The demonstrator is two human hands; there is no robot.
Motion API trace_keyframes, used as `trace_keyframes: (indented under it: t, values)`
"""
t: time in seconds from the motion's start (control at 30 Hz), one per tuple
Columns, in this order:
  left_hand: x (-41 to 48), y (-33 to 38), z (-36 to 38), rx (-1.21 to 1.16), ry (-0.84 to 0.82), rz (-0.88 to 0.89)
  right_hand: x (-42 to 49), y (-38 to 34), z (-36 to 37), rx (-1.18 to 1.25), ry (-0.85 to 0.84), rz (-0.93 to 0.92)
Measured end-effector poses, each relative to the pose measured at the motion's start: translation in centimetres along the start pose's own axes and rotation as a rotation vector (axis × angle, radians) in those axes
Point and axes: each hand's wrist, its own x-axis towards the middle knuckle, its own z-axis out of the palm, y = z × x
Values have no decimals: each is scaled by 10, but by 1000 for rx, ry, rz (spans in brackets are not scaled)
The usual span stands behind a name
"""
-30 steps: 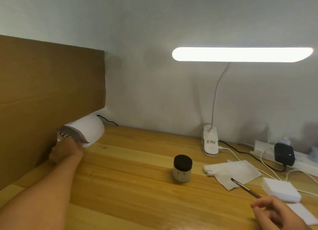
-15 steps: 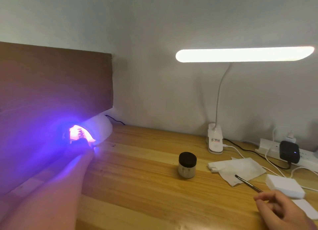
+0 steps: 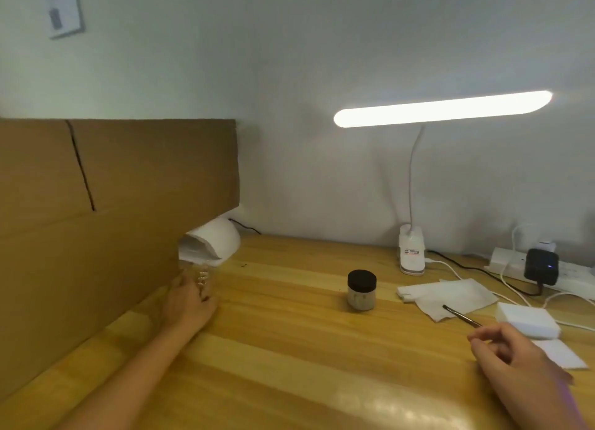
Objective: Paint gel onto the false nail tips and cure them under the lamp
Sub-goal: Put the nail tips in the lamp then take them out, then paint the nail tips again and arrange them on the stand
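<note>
Head view. Reaches the left hand [image 3: 188,299] far forward over the wooden tabletop [image 3: 289,349], back of the hand up, fingers curled round the near end of a short row of clear false nail tips [image 3: 203,275] — the grip itself too blurred to read finely. Holds the tips low over the wood, just in front of the mouth of the white curing lamp [image 3: 214,244] and outside it. Lamp opening dark, its body tucked against the foot of a tall cardboard sheet [image 3: 112,220] standing along the left side.

Rests the right hand [image 3: 515,355] at the lower right, fingers loosely curled, thumb and forefinger pinching the end of a thin brush [image 3: 460,315]. Points the dark brush tip up and left over a crumpled white tissue [image 3: 450,293] — touching it or not, cannot tell.

Between the two hands, well apart from both: a small upright jar [image 3: 362,289], black lid on. Behind the tissue, a clip-on desk lamp [image 3: 442,108], its long bar lit. Against the wall at far right, a power strip [image 3: 505,262] with a black adapter [image 3: 542,266] plugged in. Just beyond the right hand, a white foam block [image 3: 528,325] lying on a white sheet [image 3: 561,354].
</note>
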Motion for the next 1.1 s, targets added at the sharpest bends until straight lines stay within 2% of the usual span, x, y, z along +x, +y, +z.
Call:
trace_keyframes:
  t: [0.1,0.2,0.37,0.43,0.53,0.63,0.73,0.8,0.97,1.1]
  values:
    - [-25,-20,-7,80,-64,107,0,1,2,0,26,-26]
    - [-60,-12,-17,84,-132,332,0,4,-1,-2,49,-41]
    - [-117,57,-16,-86,-310,731,-2,4,-4,-70,-5,-86]
    - [-123,93,-6,-176,-384,832,-4,5,-5,-136,-24,-140]
    - [-125,147,9,-241,-459,943,-4,9,-8,-382,-30,-204]
    - [-127,179,29,-298,-429,990,-1,9,-13,-498,-61,-190]
    - [-126,182,45,-365,-332,983,2,8,-10,-546,-70,-177]
    - [-124,179,51,-402,-326,975,4,9,-5,-604,-44,-181]
    - [-122,178,54,-450,-351,963,9,14,0,-613,26,-192]
    - [-120,178,56,-504,-356,915,9,16,0,-526,47,-182]
